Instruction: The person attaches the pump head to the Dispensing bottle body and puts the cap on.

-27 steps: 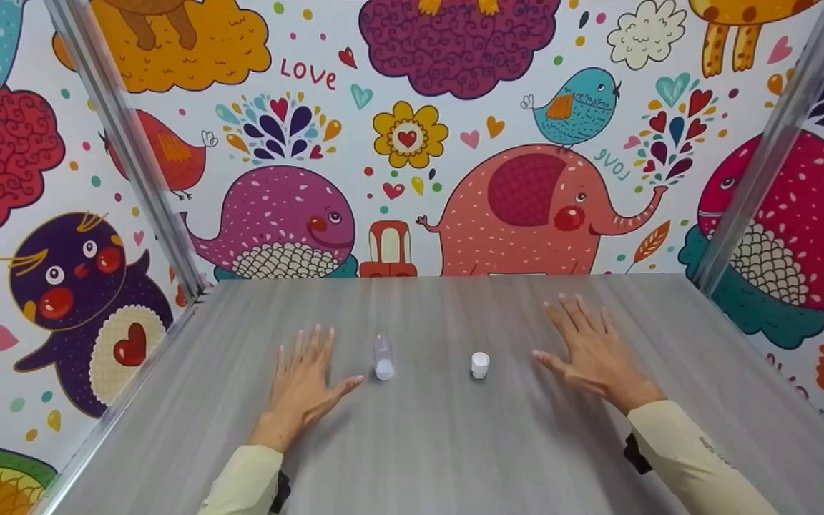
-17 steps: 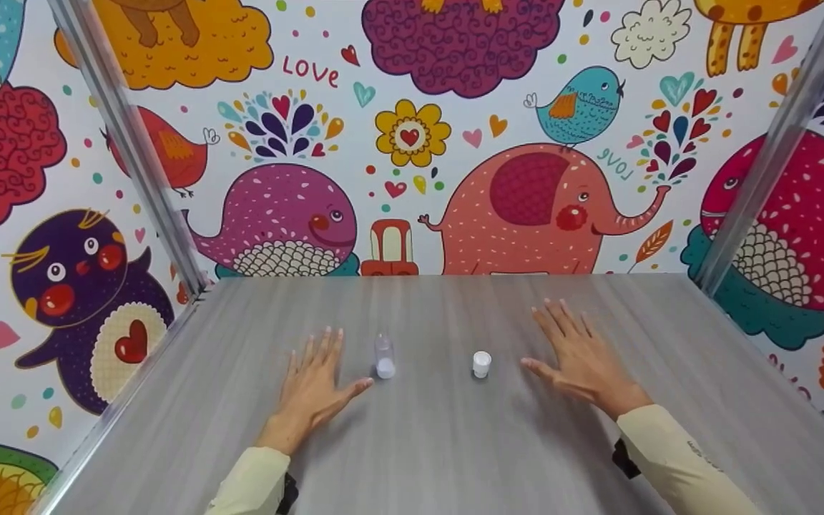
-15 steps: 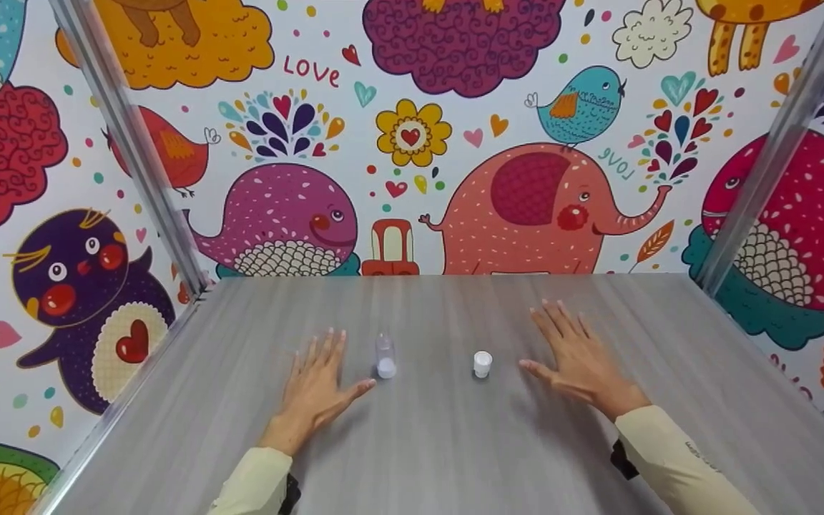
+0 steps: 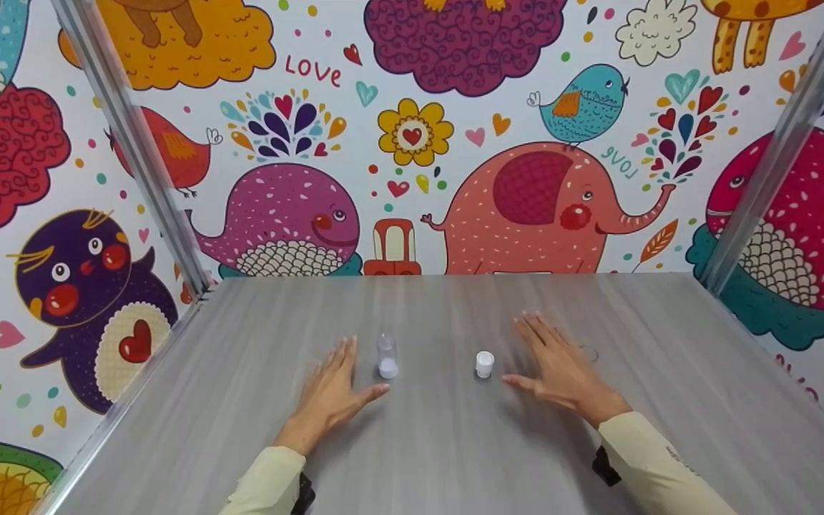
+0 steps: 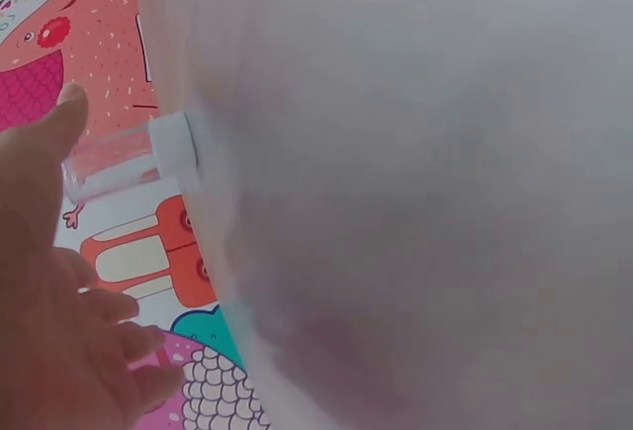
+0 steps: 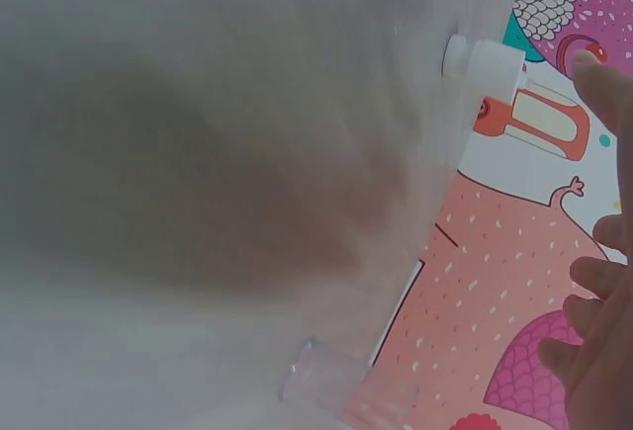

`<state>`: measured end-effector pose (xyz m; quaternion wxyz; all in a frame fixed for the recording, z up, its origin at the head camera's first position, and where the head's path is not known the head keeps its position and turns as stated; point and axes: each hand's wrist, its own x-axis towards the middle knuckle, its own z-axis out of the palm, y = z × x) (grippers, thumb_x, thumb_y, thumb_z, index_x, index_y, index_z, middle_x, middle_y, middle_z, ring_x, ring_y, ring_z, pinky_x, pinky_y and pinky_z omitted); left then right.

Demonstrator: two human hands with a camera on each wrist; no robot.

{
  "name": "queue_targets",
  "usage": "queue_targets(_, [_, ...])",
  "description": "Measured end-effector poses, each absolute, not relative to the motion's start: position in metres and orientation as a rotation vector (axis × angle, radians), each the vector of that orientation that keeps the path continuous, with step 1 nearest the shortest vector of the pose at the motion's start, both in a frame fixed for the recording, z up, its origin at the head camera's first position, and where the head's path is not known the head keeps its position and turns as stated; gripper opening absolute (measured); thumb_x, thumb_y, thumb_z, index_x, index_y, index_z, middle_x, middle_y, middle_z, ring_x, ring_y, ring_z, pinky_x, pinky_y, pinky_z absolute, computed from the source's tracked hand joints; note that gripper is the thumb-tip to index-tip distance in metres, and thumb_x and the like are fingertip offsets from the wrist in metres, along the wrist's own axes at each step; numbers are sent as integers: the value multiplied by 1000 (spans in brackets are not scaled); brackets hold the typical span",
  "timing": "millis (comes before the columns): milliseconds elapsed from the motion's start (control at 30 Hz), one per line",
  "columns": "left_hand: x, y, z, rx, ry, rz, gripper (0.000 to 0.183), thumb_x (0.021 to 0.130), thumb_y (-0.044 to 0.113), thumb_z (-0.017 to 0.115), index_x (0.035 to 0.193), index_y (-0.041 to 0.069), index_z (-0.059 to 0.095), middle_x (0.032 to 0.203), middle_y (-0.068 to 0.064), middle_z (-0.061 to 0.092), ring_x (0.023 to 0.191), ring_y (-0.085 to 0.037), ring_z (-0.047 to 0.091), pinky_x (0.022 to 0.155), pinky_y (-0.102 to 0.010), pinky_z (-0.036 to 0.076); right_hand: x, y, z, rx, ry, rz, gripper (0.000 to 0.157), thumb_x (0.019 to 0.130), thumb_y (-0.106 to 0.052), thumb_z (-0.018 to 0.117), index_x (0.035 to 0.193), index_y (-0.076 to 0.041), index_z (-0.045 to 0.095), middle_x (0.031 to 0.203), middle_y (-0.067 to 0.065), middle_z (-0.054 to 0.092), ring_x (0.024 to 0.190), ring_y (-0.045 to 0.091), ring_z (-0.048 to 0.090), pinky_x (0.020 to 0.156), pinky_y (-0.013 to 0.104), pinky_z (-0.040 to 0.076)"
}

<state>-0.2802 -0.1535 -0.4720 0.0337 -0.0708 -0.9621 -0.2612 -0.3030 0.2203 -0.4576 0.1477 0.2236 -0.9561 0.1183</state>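
My left hand (image 4: 330,393) is just left of a small clear bottle (image 4: 386,349) that stands on its white cap (image 5: 174,143). Its fingers are extended, and the thumb points to the right below the bottle. In the left wrist view the thumb (image 5: 69,119) overlaps the bottle's upper end. A small white cap-like piece (image 4: 484,364) with a narrower ring at its bottom stands to the right. My right hand (image 4: 562,372) hovers right of that piece, fingers straight and spread from the thumb. Neither hand holds anything.
A clear cylinder (image 6: 341,386) stands on the table in the right wrist view; its faint rim (image 4: 589,352) shows behind my right hand in the head view. The grey wood-grain table (image 4: 426,443) ends at a patterned wall (image 4: 412,193). Metal posts (image 4: 140,157) stand at both sides.
Both hands have moved inward: the left one to the right toward the bottle, the right one to the left toward the white piece. Bottle and white piece stay in place.
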Motion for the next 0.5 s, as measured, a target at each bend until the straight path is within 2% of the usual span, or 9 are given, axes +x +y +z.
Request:
queue_targets(267, [-283, -146, -475, -200, -2907, -949, 105, 84, 55, 73, 158, 3, 21, 163, -22, 27, 150, -41, 28, 118, -58, 27, -304, 208, -465, 630, -2775, 439, 96, 79, -50, 79, 154, -7, 37, 160, 17, 36, 149, 40, 32, 115, 58, 32])
queue_targets(500, [-283, -142, -483, -177, -2809, -962, 92, 83, 48, 77, 150, -1, 38, 151, -24, 46, 136, -40, 49, 109, -54, 42, -305, 202, -472, 634, -2787, 512, 96, 78, -45, 82, 153, -6, 37, 160, 16, 37, 148, 39, 34, 115, 56, 33])
